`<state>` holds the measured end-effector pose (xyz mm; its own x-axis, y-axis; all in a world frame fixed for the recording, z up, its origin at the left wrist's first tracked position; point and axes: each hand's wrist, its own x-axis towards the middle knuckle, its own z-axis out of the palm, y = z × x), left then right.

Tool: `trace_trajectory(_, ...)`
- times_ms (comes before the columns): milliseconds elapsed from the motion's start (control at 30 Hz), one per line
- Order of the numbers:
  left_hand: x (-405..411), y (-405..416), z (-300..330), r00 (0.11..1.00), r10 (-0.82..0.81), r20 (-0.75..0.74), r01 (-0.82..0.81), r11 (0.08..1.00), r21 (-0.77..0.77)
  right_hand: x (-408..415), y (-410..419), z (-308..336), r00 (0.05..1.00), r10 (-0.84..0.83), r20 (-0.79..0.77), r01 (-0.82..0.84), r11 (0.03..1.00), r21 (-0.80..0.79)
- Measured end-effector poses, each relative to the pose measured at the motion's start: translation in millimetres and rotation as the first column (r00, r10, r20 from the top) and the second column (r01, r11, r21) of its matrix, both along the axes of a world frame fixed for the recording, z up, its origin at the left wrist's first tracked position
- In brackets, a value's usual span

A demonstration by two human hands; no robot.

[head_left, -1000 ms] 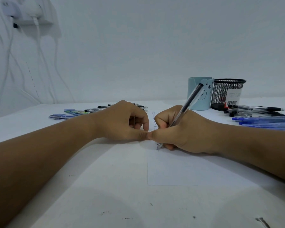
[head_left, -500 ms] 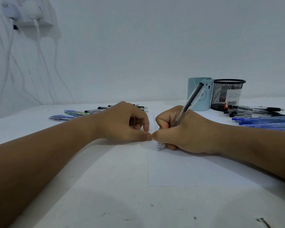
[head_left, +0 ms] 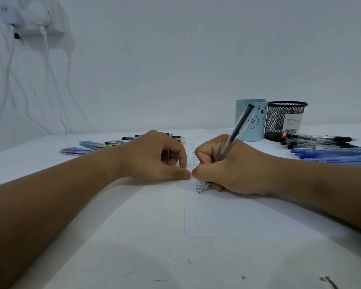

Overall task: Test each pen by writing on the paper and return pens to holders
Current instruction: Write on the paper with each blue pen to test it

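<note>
while the right hand [head_left: 233,165] pinches one clear black-capped pen [head_left: 236,132] tip-down on one white paper sheet [head_left: 227,217], the curled left hand [head_left: 154,157] holds nothing; two holders stand behind: pale-blue bear cup [head_left: 252,122], black mesh cup [head_left: 286,119].

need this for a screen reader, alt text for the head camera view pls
A person's right hand writes with a clear black-capped pen on a white sheet of paper, adding to a column of small test words, while the left hand rests fisted beside it. Behind stand a blue bear-faced holder and a black mesh holder, with loose pens lying either side.
</note>
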<state>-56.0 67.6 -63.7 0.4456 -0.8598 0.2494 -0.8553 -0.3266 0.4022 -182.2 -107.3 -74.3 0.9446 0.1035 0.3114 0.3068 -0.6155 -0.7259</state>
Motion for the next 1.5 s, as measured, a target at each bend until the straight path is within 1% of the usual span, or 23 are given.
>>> trace_trajectory(100, -0.1, 0.0, 0.1, 1.000, 0.003, 0.005, -0.003, 1.000, -0.003, 0.1, 0.6, -0.1, 0.999, -0.007, 0.037, 0.007, 1.000, -0.004)
trace_trajectory(367, -1.8, 0.4, 0.7, 1.000, 0.012, 0.000, -0.012, 1.000, 0.001, 4.0, -3.5, -2.8, 1.000, -0.005, 0.004, 0.005, 1.000, -0.021)
trace_trajectory(567, -2.9, 0.8, 0.4, 1.000, 0.012, -0.007, -0.012, 1.000, -0.001, 2.7, -0.4, -2.6, 1.000, -0.001, 0.019, 0.000, 0.999, 0.038)
trace_trajectory(600, -2.6, 0.8, 0.1, 1.000, 0.011, -0.007, -0.011, 1.000, -0.006, 1.7, 0.4, -2.3, 1.000, -0.007, 0.015, 0.006, 0.997, 0.075)
trace_trajectory(633, -2.2, 1.0, -0.2, 1.000, 0.010, -0.004, -0.010, 1.000, -0.010, 1.1, 0.3, -1.6, 1.000, -0.018, -0.004, 0.019, 0.987, 0.157)
trace_trajectory(700, -1.5, 1.4, -0.2, 1.000, 0.006, 0.006, -0.006, 1.000, -0.010, 2.1, -2.0, 1.5, 0.997, -0.034, -0.065, 0.056, 0.923, 0.380)
trace_trajectory(733, -1.4, 1.6, -0.1, 1.000, 0.002, 0.008, -0.002, 1.000, -0.010, 3.5, -4.4, 3.9, 0.997, -0.033, -0.068, 0.061, 0.883, 0.466)
trace_trajectory(767, -1.5, 2.1, -0.2, 1.000, -0.001, 0.007, 0.001, 1.000, -0.011, 4.7, -6.7, 6.6, 0.998, -0.049, -0.038, 0.062, 0.851, 0.522)
trace_trajectory(800, -1.7, 2.2, -0.2, 1.000, -0.001, 0.007, 0.001, 1.000, -0.014, 5.7, -9.3, 9.1, 0.996, -0.085, 0.008, 0.068, 0.838, 0.542)
trace_trajectory(867, -1.8, 2.2, -0.1, 1.000, -0.001, 0.015, 0.001, 1.000, -0.015, 6.8, -13.8, 12.8, 0.981, -0.179, 0.067, 0.121, 0.853, 0.508)
trace_trajectory(967, -1.5, 1.8, 0.3, 1.000, -0.006, 0.017, 0.006, 1.000, -0.012, 7.2, -19.6, 11.4, 0.959, -0.278, 0.044, 0.227, 0.857, 0.462)
trace_trajectory(1167, -0.7, 2.4, -0.4, 1.000, -0.020, 0.009, 0.020, 1.000, -0.015, 9.3, -20.3, 8.5, 0.957, -0.291, 0.007, 0.262, 0.873, 0.411)
trace_trajectory(1367, -0.9, 1.6, -0.2, 1.000, -0.023, 0.000, 0.023, 0.999, -0.024, 8.7, -22.8, 12.9, 0.951, -0.307, 0.043, 0.271, 0.890, 0.367)
trace_trajectory(1500, -2.0, 1.5, 0.7, 1.000, -0.031, 0.002, 0.031, 0.999, -0.023, 9.0, -24.7, 13.3, 0.955, -0.296, 0.028, 0.270, 0.903, 0.334)
